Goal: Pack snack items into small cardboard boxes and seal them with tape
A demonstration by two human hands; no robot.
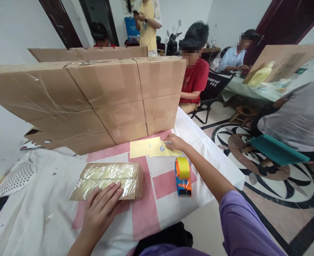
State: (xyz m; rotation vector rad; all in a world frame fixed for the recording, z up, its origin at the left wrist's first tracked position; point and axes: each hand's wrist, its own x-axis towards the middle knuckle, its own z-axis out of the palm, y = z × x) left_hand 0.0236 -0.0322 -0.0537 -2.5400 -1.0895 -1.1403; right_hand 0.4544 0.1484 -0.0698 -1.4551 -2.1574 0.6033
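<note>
My left hand (103,203) lies flat with fingers spread on the front of a closed cardboard box (111,174). Clear tape covers the top of this box. My right hand (176,142) reaches to a yellow sheet (157,154) near the wall of boxes. Its thumb and fingertips are slightly apart over the sheet, beside a small pale scrap. A second yellow sheet (139,148) lies left of it, partly overlapping. Closer to me stands an orange and blue tape dispenser (184,183) with a yellow tape roll (183,168).
Taped cardboard boxes (114,96) are stacked like a wall across the table's far side. A pink and white cloth (143,206) covers the table. At left lies a white perforated item (17,177). Beyond sit people, one in a red shirt (196,76), near a folding chair (212,85).
</note>
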